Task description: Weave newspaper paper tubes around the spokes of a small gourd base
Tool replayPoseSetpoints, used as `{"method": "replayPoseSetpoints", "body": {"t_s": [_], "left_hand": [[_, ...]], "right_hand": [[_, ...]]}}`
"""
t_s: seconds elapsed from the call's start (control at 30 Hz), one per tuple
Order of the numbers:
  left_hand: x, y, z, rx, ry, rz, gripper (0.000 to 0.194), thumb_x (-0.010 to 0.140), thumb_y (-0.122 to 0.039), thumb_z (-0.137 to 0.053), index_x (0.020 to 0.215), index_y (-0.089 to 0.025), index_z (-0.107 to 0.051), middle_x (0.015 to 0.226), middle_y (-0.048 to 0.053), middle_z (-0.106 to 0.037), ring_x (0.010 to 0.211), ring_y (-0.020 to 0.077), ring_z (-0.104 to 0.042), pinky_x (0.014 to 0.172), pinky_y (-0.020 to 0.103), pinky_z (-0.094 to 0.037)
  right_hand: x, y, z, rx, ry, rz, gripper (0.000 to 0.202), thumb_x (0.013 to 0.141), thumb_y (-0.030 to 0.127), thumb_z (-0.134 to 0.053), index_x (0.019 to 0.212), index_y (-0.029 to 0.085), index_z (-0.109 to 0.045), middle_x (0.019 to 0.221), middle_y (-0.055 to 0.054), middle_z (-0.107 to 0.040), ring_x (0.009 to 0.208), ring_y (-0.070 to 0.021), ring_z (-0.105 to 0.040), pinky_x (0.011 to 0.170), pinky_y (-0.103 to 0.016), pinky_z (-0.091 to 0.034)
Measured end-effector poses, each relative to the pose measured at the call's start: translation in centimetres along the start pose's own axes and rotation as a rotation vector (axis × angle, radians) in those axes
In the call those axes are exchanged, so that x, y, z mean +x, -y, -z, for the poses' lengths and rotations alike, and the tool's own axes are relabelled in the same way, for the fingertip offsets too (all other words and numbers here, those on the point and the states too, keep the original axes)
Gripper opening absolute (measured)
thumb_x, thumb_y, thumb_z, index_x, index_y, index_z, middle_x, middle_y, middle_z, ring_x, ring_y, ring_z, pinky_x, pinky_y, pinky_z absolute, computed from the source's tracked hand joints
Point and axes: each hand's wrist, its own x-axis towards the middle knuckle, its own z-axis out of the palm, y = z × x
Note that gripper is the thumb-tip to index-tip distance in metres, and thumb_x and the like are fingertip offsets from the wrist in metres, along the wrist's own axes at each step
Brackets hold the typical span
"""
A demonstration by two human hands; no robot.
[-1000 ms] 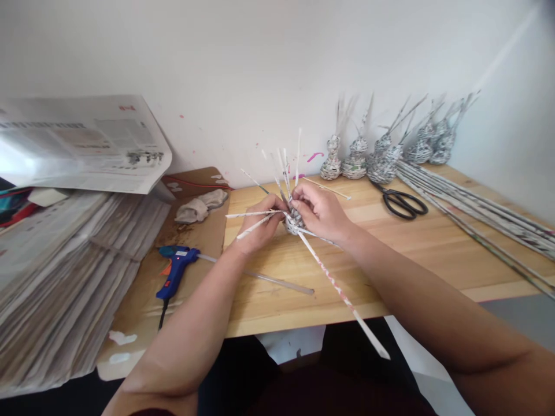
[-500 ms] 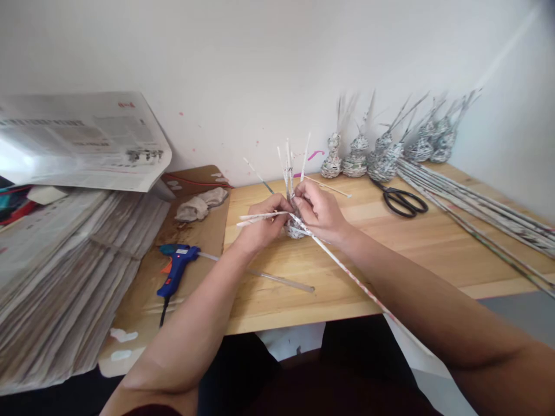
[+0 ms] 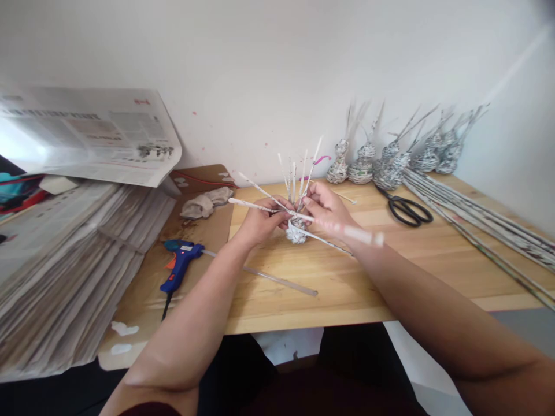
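A small woven newspaper piece (image 3: pixel 297 233) sits on the table between my hands, its paper spokes fanning up and outward. My left hand (image 3: pixel 262 222) is closed on its left side, with the fingers partly hidden behind the spokes. On the opposite side, my right hand (image 3: pixel 327 203) pinches at the base of an upright paper spoke (image 3: pixel 315 151). A long rolled paper tube (image 3: pixel 364 235) crosses the front of the weave and points right over my right wrist, its end blurred. Below it a thinner spoke (image 3: pixel 329 244) slants down to the right.
Several finished woven pieces (image 3: pixel 362 167) line the wall at right, near black-handled scissors (image 3: pixel 410 209) and a bundle of paper tubes (image 3: pixel 481 214). At left are a blue glue gun (image 3: pixel 182 266), a clear glue stick (image 3: pixel 286 282), a crumpled cloth (image 3: pixel 206 203) and stacked newspapers (image 3: pixel 87 260).
The long paper tube has swung up from slanting toward the table's front edge to pointing right over my right forearm. The spokes have spread wider, and the view has shifted slightly.
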Motion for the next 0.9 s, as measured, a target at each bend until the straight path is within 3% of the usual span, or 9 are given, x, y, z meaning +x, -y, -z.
{"method": "replayPoseSetpoints", "body": {"t_s": [0.17, 0.3, 0.43, 0.5, 0.63, 0.73, 0.83, 0.9], "left_hand": [[-0.1, -0.2, -0.1, 0.056, 0.011, -0.048, 0.012, 0.08, -0.026, -0.069, 0.083, -0.015, -0.064, 0.07, 0.002, -0.068, 0.058, 0.0132, -0.065, 0.058, 0.028, -0.059], [-0.1, -0.2, -0.2, 0.085, -0.045, -0.033, 0.006, 0.079, -0.019, -0.067, 0.081, -0.015, -0.063, 0.067, 0.001, -0.067, 0.055, 0.0134, -0.064, 0.054, 0.027, -0.057], [-0.1, -0.5, -0.1, 0.11, -0.094, -0.002, 0.004, 0.077, -0.014, -0.064, 0.08, -0.015, -0.064, 0.065, 0.0, -0.067, 0.054, 0.0125, -0.063, 0.054, 0.024, -0.054], [-0.1, -0.7, -0.1, 0.101, -0.108, 0.029, 0.004, 0.077, -0.016, -0.065, 0.081, -0.015, -0.065, 0.066, 0.0, -0.067, 0.055, 0.0121, -0.063, 0.056, 0.023, -0.055], [-0.1, -0.9, -0.2, 0.078, -0.103, 0.048, 0.006, 0.078, -0.018, -0.064, 0.083, -0.014, -0.065, 0.067, 0.001, -0.067, 0.056, 0.0119, -0.064, 0.057, 0.023, -0.056], [-0.2, -1.0, -0.3, 0.102, -0.081, 0.025, 0.004, 0.08, -0.015, -0.06, 0.081, -0.014, -0.064, 0.067, 0.001, -0.067, 0.057, 0.012, -0.065, 0.058, 0.023, -0.056], [-0.2, -1.2, -0.2, 0.164, -0.051, 0.008, 0.008, 0.081, -0.01, -0.055, 0.081, -0.015, -0.062, 0.068, 0.001, -0.067, 0.058, 0.0126, -0.067, 0.059, 0.023, -0.057], [-0.3, -1.5, -0.1, 0.21, -0.047, 0.005, 0.011, 0.082, -0.009, -0.053, 0.081, -0.015, -0.061, 0.069, 0.001, -0.067, 0.058, 0.0125, -0.067, 0.059, 0.023, -0.056]], "right_hand": [[0.0, 0.7, 0.1, 0.072, 0.037, -0.082, 0.012, 0.087, 0.025, -0.058, 0.09, 0.023, -0.046, 0.067, 0.006, -0.056, 0.046, -0.008, -0.051, 0.044, -0.022, -0.044], [-0.3, 1.1, 0.1, 0.052, 0.059, -0.155, 0.026, 0.082, 0.03, -0.068, 0.101, 0.022, -0.052, 0.079, 0.002, -0.062, 0.053, -0.0098, -0.055, 0.049, -0.025, -0.048], [-1.0, 1.9, 0.3, -0.246, 0.067, -0.134, 0.044, 0.07, 0.04, -0.08, 0.101, 0.022, -0.056, 0.099, -0.004, -0.066, 0.067, -0.0144, -0.062, 0.057, -0.029, -0.049], [-1.4, 2.6, 0.4, -0.475, 0.076, -0.154, 0.043, 0.066, 0.046, -0.082, 0.091, 0.021, -0.059, 0.091, -0.004, -0.067, 0.071, -0.0173, -0.062, 0.059, -0.03, -0.046], [-1.8, 3.9, 0.3, -0.69, 0.263, -0.241, 0.025, 0.079, 0.043, -0.07, 0.072, 0.02, -0.061, 0.066, 0.0, -0.063, 0.061, -0.016, -0.057, 0.055, -0.029, -0.037], [-1.7, 4.5, 0.4, -0.614, 0.349, -0.128, 0.02, 0.084, 0.034, -0.064, 0.07, 0.02, -0.061, 0.065, 0.001, -0.061, 0.06, -0.0138, -0.054, 0.056, -0.028, -0.035], [-1.5, 4.6, 0.9, -0.483, 0.381, -0.045, 0.018, 0.088, 0.033, -0.058, 0.076, 0.02, -0.059, 0.07, 0.001, -0.062, 0.061, -0.0128, -0.054, 0.059, -0.027, -0.038], [-1.4, 4.6, 1.4, -0.53, 0.335, 0.005, 0.017, 0.09, 0.032, -0.056, 0.079, 0.02, -0.058, 0.067, 0.002, -0.06, 0.059, -0.0125, -0.052, 0.059, -0.027, -0.037]]}}
